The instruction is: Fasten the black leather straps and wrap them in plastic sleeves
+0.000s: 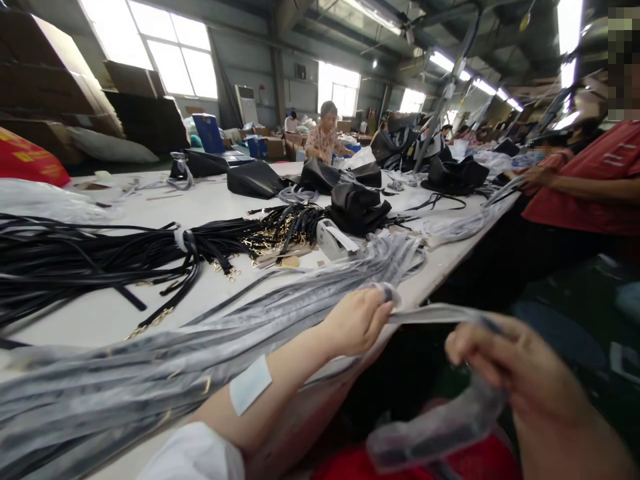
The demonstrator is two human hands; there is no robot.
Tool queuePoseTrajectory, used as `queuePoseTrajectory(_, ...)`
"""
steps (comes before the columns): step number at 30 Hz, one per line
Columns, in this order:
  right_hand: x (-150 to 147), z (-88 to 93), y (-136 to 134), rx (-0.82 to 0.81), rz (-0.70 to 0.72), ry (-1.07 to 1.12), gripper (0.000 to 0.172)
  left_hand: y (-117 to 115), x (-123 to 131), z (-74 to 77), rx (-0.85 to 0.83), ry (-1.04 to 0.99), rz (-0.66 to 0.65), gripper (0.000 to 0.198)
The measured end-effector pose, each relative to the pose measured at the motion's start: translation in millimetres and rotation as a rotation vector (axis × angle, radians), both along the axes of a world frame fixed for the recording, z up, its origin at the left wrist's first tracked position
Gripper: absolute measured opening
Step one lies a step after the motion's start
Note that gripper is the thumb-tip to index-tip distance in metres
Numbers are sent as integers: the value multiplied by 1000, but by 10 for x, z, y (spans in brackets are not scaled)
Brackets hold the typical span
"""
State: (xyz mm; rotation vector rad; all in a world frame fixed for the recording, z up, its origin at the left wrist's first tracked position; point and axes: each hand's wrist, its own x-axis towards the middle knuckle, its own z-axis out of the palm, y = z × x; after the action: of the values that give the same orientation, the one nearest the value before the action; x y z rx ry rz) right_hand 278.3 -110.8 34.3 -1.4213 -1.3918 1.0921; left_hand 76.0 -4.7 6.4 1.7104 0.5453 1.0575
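Left hand [355, 323] was closed on a clear plastic sleeve [435, 313] at the worktop's [220, 200] near edge; right hand [520, 360] pinched it beyond that edge, a loose length hanging below — contents blurred. Sleeved straps [150, 363] lay along the near edge, beside the left forearm [290, 380]; black straps [100, 250] farther in. Likely risks: a hard pull between the hands splitting the film — or a forearm drag sweeping sleeved straps off the edge.
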Motion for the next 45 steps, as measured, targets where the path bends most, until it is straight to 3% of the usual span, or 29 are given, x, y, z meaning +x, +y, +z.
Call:
queuePoseTrajectory(2,292,130,206,162,-246,-213,37,-107,35,-14,65,139,-121,25)
queuePoseTrajectory(3,354,118,277,238,-261,-327,34,-159,63,-20,10,164,-172,31)
queuePoseTrajectory(5,294,-51,327,286,-104,-422,43,-237,111,-15,-263,144,-308,45)
queuePoseTrajectory(8,-123,-522,235,162,146,-276,42,-254,94,59,-736,2,-611,57)
queuePoseTrajectory(10,-465,-800,126,24,182,-160,37,-194,28,124,-779,-141,-634,56)
queuePoseTrajectory(11,-614,-881,59,-71,226,-104,41,-145,-7,141,-695,-213,-532,54)
queuePoseTrajectory(13,-794,-892,-95,-256,410,12,45,-19,-63,123,-369,-266,-164,52)
queuePoseTrajectory(15,-740,-722,-236,-366,614,109,43,109,-87,39,41,-123,202,55)
queuePoseTrajectory(16,-619,-601,-275,-389,645,144,42,154,-85,-14,227,4,301,57)
queuePoseTrajectory(17,-446,-475,-281,-371,626,198,43,179,-73,-64,378,145,319,58)
queuePoseTrajectory(18,-239,-362,-251,-287,517,268,47,179,-51,-104,486,277,269,59)
queuePoseTrajectory(20,181,-211,-104,-87,202,314,46,109,12,-141,568,453,69,57)
queuePoseTrajectory(22,473,-177,77,-17,-28,137,35,-15,78,-125,462,473,-130,55)
queuePoseTrajectory(24,543,-233,195,56,-98,-59,28,-133,124,-85,170,381,-282,60)
queuePoseTrajectory(27,306,-393,201,159,71,-208,57,-224,128,-23,-319,196,-475,66)
queuePoseTrajectory(29,81,-505,162,185,148,-265,54,-220,89,22,-534,77,-542,65)
queuePoseTrajectory(33,-180,-748,199,105,43,-226,43,-112,-44,149,-837,-93,-612,62)
queuePoseTrajectory(36,-290,-932,247,-66,167,-119,47,-13,-112,232,-913,-235,-591,62)
queuePoseTrajectory(39,-481,-1017,179,-204,372,-11,38,46,-96,206,-737,-403,-378,56)
queuePoseTrajectory(41,-604,-984,94,-306,515,139,38,69,-60,107,-413,-380,-114,53)
queuePoseTrajectory(43,-641,-879,20,-378,581,294,39,94,-34,-31,21,-165,142,54)
queuePoseTrajectory(45,-555,-725,-24,-405,561,401,36,121,-32,-163,405,145,287,53)
